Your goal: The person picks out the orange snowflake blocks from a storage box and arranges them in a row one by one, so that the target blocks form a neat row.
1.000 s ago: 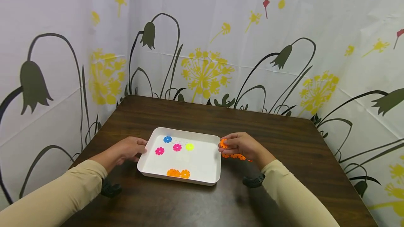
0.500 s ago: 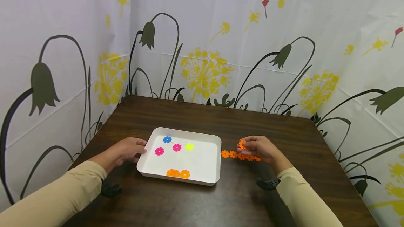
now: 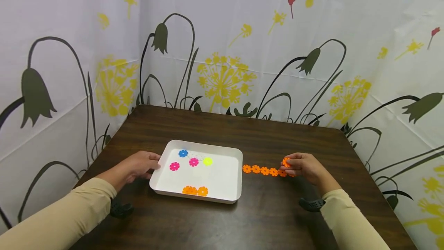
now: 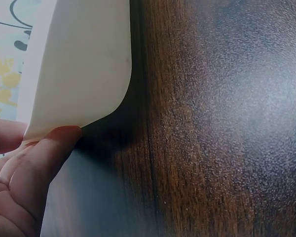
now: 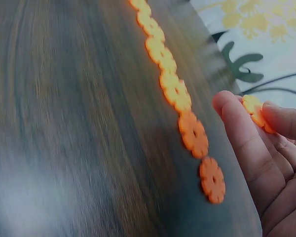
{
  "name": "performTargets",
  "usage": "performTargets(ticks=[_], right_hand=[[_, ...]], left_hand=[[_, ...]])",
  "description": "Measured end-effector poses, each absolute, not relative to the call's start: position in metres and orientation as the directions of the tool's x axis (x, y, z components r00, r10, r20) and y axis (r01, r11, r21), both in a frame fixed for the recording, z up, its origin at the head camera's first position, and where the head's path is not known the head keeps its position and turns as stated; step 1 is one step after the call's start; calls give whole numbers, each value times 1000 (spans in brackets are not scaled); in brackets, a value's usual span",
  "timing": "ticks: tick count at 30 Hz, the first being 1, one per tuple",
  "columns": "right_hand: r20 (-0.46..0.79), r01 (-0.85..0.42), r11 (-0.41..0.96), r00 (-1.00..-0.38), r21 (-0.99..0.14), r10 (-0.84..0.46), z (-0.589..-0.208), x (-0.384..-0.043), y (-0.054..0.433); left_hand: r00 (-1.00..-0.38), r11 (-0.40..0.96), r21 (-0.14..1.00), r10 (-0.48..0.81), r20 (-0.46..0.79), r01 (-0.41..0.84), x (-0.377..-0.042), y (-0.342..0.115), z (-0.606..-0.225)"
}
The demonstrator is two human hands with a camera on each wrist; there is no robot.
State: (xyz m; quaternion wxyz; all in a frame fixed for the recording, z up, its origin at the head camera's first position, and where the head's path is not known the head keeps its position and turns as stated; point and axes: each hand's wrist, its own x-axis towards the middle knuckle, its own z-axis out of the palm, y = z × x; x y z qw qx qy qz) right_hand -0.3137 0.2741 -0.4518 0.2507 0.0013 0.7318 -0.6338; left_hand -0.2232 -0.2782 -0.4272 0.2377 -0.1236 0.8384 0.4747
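My right hand [image 3: 305, 167] pinches an orange notched flower disc [image 5: 256, 113] between thumb and fingers, held above the table. Below it runs a row of orange flower discs [image 3: 265, 171] lying flat, stretching right from the tray; the right wrist view shows the near end disc [image 5: 212, 180] beside the fingers. My left hand [image 3: 140, 165] grips the left wall of a white tray [image 3: 222, 200], thumb on the outside in the left wrist view. Inside the tray lie a blue disc [image 3: 183, 153], two pink discs [image 3: 193, 162], a yellow disc [image 3: 207, 161] and several orange discs [image 3: 195, 191].
The dark wood table [image 3: 194, 227] carries the tray and the row. A white curtain [image 3: 222, 18] printed with flowers hangs behind the table and along its sides. A dark wrist strap [image 3: 312, 205] shows under the right forearm.
My right hand has moved right from the tray's right edge along the orange row, with the orange disc in its fingers. More of the row shows. The left hand stays on the tray.
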Motion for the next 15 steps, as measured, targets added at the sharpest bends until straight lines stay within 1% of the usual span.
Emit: performTargets(ticks=[6,15], right_hand=[[-361,309,214,-890,-927,-279,-454,-310,290],[-338,251,350,-917,-902,-214,-458,-307,312]], left_hand=[[-857,520,737,19,-515,-432,-222,-278,-426],[-858,510,745,27,-513,-430,-223,-279,-425]])
